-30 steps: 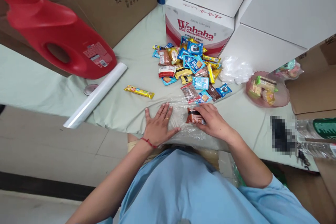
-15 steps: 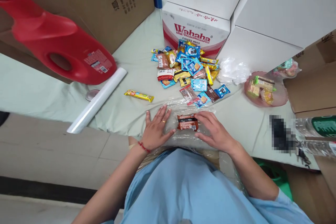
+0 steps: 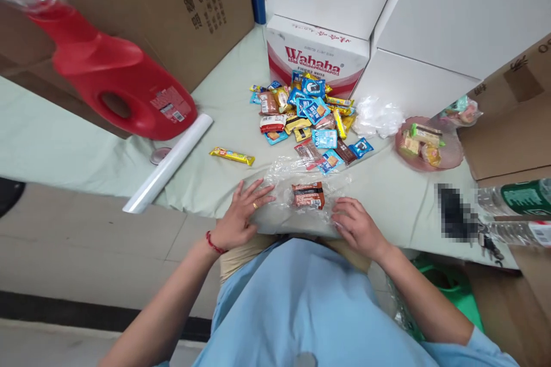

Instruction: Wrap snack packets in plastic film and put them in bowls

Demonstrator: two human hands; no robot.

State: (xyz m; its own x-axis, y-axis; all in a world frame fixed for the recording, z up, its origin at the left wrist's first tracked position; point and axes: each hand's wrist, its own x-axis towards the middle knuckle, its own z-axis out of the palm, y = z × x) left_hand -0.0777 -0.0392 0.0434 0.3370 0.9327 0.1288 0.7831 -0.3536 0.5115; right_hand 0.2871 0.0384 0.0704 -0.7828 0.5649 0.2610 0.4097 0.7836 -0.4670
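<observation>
A brown-wrapped snack (image 3: pixel 308 195) lies on a crinkled sheet of clear plastic film (image 3: pixel 282 175) at the table's near edge. To the left of it, my left hand (image 3: pixel 243 212) rests at the film's side, fingers stretched out and a ring on one of them. On the other side my right hand (image 3: pixel 358 228) has its fingers bent together at the film's right edge, seemingly pinching it. Neither hand touches the snack. Beyond the film is a heap of packaged snacks (image 3: pixel 301 106), and a yellow snack bar (image 3: pixel 232 156) lies apart on the left.
A red jug (image 3: pixel 124 86) and a white roll (image 3: pixel 167 163) are on the left. Behind the heap stands a Wahaha carton (image 3: pixel 316 57). At right are a crumpled clear bag (image 3: pixel 377 117), a pink dish (image 3: pixel 451 152) holding snacks, and plastic bottles (image 3: pixel 523 198).
Both hands have moved outward, away from the brown snack. The film's near part, which hung toward my lap, has drawn up onto the table. The view has shifted slightly.
</observation>
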